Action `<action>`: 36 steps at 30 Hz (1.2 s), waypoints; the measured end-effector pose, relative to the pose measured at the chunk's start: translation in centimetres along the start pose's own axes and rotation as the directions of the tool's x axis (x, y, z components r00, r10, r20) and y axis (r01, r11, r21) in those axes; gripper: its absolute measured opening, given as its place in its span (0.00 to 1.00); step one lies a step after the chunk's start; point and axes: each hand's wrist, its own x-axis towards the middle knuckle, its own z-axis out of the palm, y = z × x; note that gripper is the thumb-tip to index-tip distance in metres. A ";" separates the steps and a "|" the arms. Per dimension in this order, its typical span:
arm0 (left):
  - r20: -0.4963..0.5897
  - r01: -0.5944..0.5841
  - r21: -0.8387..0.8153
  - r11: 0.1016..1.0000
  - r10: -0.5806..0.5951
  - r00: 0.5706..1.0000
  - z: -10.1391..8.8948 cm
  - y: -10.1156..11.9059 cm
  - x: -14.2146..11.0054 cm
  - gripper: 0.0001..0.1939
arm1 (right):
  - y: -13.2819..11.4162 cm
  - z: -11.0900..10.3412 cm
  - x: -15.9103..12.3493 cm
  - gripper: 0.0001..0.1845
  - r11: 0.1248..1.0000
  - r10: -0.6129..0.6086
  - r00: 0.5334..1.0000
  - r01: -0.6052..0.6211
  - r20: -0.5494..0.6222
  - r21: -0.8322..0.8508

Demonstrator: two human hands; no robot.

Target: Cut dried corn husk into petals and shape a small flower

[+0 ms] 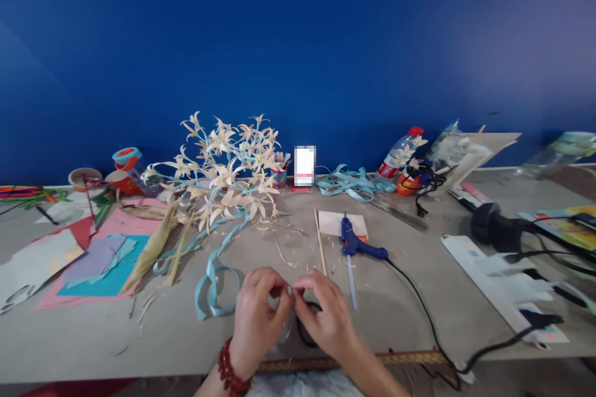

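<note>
My left hand (261, 307), with a red bead bracelet (229, 369) at its wrist, is closed in a pinch over the front of the table. Its fingertips meet those of my right hand (326, 310), which is pinched too. Whatever lies between the fingertips is too small to make out. A black loop (305, 338) shows partly behind my right hand. To the left of my hands lies a curled light-blue ribbon (210, 288). A blue glue gun (352, 239) with a glue stick (351, 282) rests beyond my right hand, beside a thin wooden stick (321, 242).
Cream flowers on blue stems (223, 167) stand back left, near dried husks (151, 251) and coloured paper (105, 263). Blue ribbon (351, 183), a phone (305, 165) and a bottle (400, 152) are along the wall. A power strip (493, 285) and the glue gun's cord (419, 298) lie right.
</note>
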 end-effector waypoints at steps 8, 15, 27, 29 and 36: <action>0.071 0.104 -0.319 0.942 -0.086 0.994 -1.8 -1.0 0.9 0.07 | -0.4 -0.8 0.3 0.06 0.934 0.252 0.966 -0.227 -0.056 0.275; 0.133 -0.030 -0.254 0.967 0.065 0.989 -1.2 1.2 1.2 0.08 | -0.3 -0.5 0.5 0.10 0.941 0.239 0.971 -0.229 -0.010 0.249; 0.098 -0.014 -0.297 0.955 0.046 0.994 -1.7 0.4 1.0 0.07 | -0.2 -0.5 0.6 0.09 0.901 0.296 0.955 -0.270 -0.026 0.340; 0.137 -0.027 -0.320 0.947 0.075 0.988 -1.7 0.6 1.0 0.06 | -0.2 -0.7 0.7 0.09 0.887 0.302 0.953 -0.281 0.000 0.365; 0.056 -0.217 -0.155 0.964 0.228 0.972 -1.2 0.5 1.0 0.09 | -0.7 -1.6 1.5 0.05 0.963 0.205 0.970 -0.224 0.129 0.152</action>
